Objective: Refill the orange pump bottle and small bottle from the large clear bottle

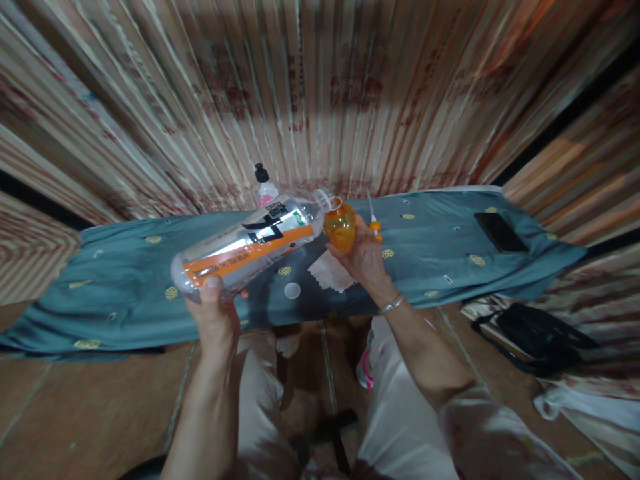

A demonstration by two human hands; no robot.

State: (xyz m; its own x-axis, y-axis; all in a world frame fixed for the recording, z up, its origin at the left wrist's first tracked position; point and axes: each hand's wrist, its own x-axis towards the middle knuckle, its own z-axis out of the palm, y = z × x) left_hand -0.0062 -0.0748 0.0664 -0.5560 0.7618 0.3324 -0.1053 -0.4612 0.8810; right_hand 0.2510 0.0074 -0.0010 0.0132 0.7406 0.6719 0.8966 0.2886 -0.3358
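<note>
Left hand [216, 308] grips base of big clear bottle [250, 243], tipped sideways, mouth meeting small orange bottle [341, 227], seemingly for pouring; right hand [363, 257] wraps orange bottle, upright over bench [125, 300]; white cap [292, 290], cloth [330, 272] beneath; liquid flow hard to make out; phone [500, 231] far right

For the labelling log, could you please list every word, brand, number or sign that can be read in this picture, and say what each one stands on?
Nothing can be quoted with certainty.
Large clear plastic bottle with an orange band, tilted in the left hand: bold black mark and small print on the band, too blurred to read.
Small orange translucent bottle in the right hand: no text visible.
Faded reddish marks on the striped curtain: unreadable.
</note>
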